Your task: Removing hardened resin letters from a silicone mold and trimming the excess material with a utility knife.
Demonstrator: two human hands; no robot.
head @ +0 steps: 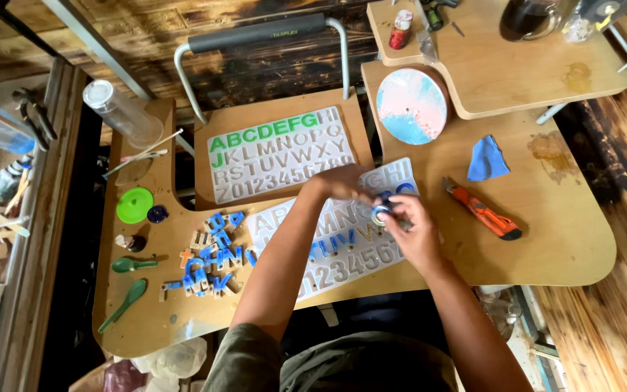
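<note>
Both hands are meeting over the letter mould (342, 243) at the bench's front edge: left hand (342, 181) and right hand (415, 232) are pinching a small blue-and-white piece (381, 213), probably working it free, loose letters (212, 261) piling leftward.

Both hands (382, 207) pinching a small, perhaps blue piece (381, 213), letter mould (342, 247) beneath

Your arms are bare below an olive-green short-sleeved shirt (342, 366); your left hand (339, 181) and right hand (415, 232) are ungloved.
</note>
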